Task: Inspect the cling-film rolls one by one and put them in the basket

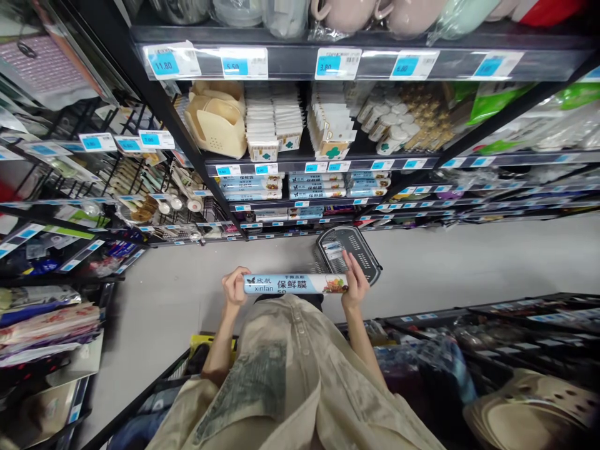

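A long blue-and-white box of cling film (pixel 295 284) lies level across the front of my body, its printed label facing up. My left hand (pixel 235 285) is closed around the box's left end. At the other end, my right hand (pixel 356 282) grips the box, with some fingers stretched upward beside it. Just beyond the box, a dark shopping basket (pixel 365 250) stands on the floor, and a light-coloured packet (pixel 334 250) shows inside it. The box and my right hand cover the basket's near side.
Shelves ahead hold similar blue boxes (pixel 316 185), packs of cotton swabs (pixel 330 125) and beige plastic baskets (pixel 218 122). Utensils (pixel 180 187) hang at the left. Grey floor (pixel 422 256) runs along the aisle. Behind me on the right stands another rack with beige clogs (pixel 529 412).
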Tool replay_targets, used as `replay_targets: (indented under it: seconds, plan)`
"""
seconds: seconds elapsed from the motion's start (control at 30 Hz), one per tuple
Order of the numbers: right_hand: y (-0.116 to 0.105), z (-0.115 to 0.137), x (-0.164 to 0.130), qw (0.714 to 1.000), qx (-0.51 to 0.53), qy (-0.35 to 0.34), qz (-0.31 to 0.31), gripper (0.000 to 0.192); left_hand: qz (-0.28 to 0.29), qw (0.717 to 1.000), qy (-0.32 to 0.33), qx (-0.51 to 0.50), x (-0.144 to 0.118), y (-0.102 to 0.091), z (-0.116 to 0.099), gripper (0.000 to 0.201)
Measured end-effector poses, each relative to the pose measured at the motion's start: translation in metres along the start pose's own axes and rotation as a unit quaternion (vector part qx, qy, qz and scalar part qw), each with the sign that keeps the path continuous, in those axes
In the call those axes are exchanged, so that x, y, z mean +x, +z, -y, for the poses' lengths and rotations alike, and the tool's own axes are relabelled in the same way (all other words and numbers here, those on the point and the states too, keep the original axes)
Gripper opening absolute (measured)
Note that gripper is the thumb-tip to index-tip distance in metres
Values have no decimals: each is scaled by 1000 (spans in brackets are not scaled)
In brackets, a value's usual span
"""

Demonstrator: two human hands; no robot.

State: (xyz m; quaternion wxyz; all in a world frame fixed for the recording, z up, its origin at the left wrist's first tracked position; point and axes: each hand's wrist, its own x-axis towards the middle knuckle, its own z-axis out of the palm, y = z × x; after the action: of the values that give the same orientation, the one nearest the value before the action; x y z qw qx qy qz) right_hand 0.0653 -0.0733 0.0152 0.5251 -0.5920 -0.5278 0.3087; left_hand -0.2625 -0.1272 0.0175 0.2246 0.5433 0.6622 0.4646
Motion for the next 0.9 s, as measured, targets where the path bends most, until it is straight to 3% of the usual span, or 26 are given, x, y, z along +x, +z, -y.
replay_targets:
  seconds: [0.13,0.5,0.7,0.9]
  plan:
    - [-1,-4,-2,998,53,18,39,43,2,1000,4,-6,-1,1,3,45]
    - [-6,2,4,996,35,33,79,50,-27,1000,3,6,-4,-1,4,49]
    - [-5,12,4,998,29,17,60,50,-47,999,25,-5,-5,-5,2,48]
    - [-8,16,1,995,6,57,78,48,-29,1000,7,-1,-2,-4,6,50]
